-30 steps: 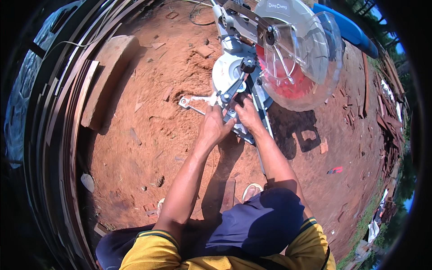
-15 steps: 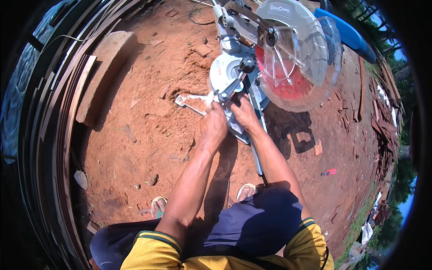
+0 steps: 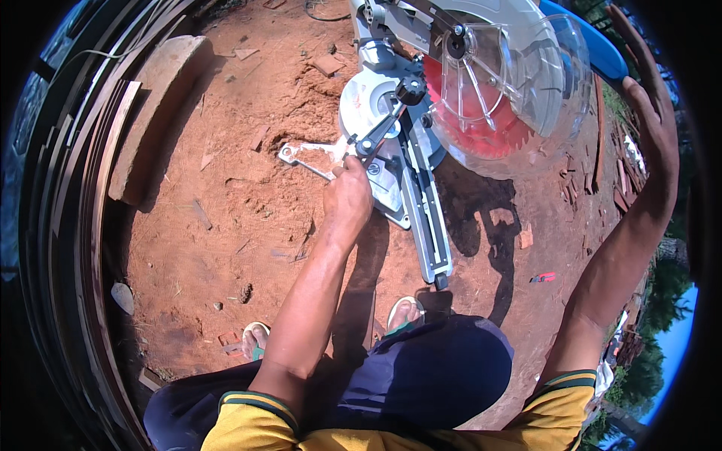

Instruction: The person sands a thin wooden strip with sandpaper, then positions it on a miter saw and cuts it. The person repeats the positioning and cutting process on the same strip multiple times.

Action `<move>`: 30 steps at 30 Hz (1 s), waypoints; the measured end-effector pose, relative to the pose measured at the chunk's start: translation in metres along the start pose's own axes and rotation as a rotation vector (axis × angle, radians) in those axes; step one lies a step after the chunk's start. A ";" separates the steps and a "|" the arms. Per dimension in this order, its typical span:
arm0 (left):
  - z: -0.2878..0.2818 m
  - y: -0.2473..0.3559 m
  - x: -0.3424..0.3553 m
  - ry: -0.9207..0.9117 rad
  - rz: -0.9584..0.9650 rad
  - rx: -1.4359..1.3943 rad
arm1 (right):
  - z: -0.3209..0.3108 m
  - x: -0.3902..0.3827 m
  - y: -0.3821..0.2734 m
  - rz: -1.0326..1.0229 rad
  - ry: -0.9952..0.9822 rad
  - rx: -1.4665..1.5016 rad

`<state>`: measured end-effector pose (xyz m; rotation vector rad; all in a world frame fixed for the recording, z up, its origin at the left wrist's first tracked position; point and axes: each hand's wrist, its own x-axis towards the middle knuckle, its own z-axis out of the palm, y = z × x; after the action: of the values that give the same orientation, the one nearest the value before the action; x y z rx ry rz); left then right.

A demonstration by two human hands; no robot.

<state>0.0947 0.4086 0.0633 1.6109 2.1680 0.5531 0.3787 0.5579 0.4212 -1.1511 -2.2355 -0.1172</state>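
Note:
A miter saw [image 3: 386, 98] with a grey and white base stands on the reddish ground ahead of me. Its red blade [image 3: 477, 113] is raised behind a clear guard [image 3: 575, 71]. My left hand [image 3: 348, 194] is closed at the front of the saw base, just below the clamp arm [image 3: 385, 129] with its black knob [image 3: 411, 91]; what its fingers grip is mostly hidden. Raised at the far right, my right hand [image 3: 653, 113] has its fingers stretched out, with the thumb by the end of the blue handle [image 3: 609, 64]. Nothing shows in it.
Long boards [image 3: 94, 180] are stacked along the left, beside a thick wooden beam [image 3: 162, 116]. A slotted rail [image 3: 425, 218] of the saw reaches toward my feet. Wood scraps [image 3: 571, 177] and a small red object [image 3: 543, 277] lie on the right. Sawdust and chips cover the ground.
My right hand has left the saw base and swung up and right to the blue handle. The left hand stays at the base. The saw's front rail now shows uncovered.

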 end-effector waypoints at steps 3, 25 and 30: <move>0.000 0.001 0.000 -0.014 -0.019 0.023 | -0.007 0.014 0.029 -0.111 -0.437 0.151; 0.008 -0.006 0.001 0.025 0.009 0.005 | 0.077 -0.154 -0.023 -0.082 -0.107 -0.255; 0.006 -0.005 0.003 -0.056 -0.011 0.010 | 0.082 -0.164 -0.021 -0.082 -0.103 -0.256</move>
<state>0.0928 0.4110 0.0552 1.5991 2.1409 0.4883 0.3938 0.4570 0.2673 -1.2216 -2.4119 -0.3949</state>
